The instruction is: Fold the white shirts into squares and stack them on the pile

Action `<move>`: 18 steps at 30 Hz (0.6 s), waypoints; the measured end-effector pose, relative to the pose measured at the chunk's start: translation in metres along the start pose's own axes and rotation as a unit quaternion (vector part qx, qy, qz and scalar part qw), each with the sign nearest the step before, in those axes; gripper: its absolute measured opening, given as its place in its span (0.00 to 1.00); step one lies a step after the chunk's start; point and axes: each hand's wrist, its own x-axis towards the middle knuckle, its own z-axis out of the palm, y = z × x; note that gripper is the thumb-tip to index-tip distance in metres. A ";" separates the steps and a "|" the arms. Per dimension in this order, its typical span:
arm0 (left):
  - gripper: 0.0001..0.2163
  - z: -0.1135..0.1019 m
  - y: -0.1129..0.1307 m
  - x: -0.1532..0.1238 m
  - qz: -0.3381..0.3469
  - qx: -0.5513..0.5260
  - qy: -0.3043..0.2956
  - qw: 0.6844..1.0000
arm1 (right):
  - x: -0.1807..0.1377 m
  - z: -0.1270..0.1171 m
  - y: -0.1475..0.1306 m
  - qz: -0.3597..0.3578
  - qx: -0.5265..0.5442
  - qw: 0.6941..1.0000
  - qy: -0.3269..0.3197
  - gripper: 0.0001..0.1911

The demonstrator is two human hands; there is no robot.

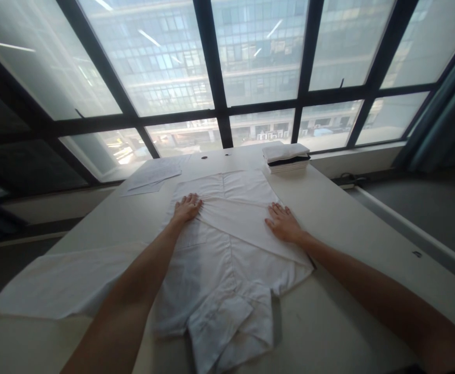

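A white collared shirt (246, 259) lies spread on the white table, its collar (227, 317) towards me. One sleeve (64, 280) stretches out to the left, passing beneath my left forearm. From the right edge, a folded layer of cloth (243, 218) runs across the body of the shirt. My left hand (188, 208) rests flat on the shirt's left side, fingers spread. Against the right edge of the cloth, my right hand (284, 223) is pressed down with its palm flat and fingers stretched out. Neither hand grips anything.
At the far right of the table (348, 249) sits a stack of folded white cloth (288, 158) with a dark layer in it. Sheets of paper (153, 174) lie at the far left. Large windows (258, 57) rise behind, with a blue-grey curtain (438, 109) at right.
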 end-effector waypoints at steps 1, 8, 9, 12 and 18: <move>0.29 0.001 0.000 0.001 -0.007 -0.003 0.006 1.000 | 0.000 0.000 0.001 0.010 0.002 1.000 -0.002 0.33; 0.26 0.001 -0.001 -0.004 -0.092 -0.035 0.128 0.987 | 0.018 -0.014 0.044 0.080 0.119 0.987 0.069 0.30; 0.26 -0.001 -0.002 -0.005 -0.109 -0.041 0.145 0.983 | 0.022 -0.018 0.053 0.092 0.138 0.982 0.090 0.31; 0.24 -0.005 -0.005 -0.008 -0.138 -0.064 0.164 0.975 | 0.027 -0.025 0.074 0.103 0.175 0.970 0.133 0.33; 0.23 -0.008 -0.009 -0.007 -0.187 -0.131 0.165 0.960 | 0.023 -0.019 0.072 0.014 0.151 0.986 0.075 0.27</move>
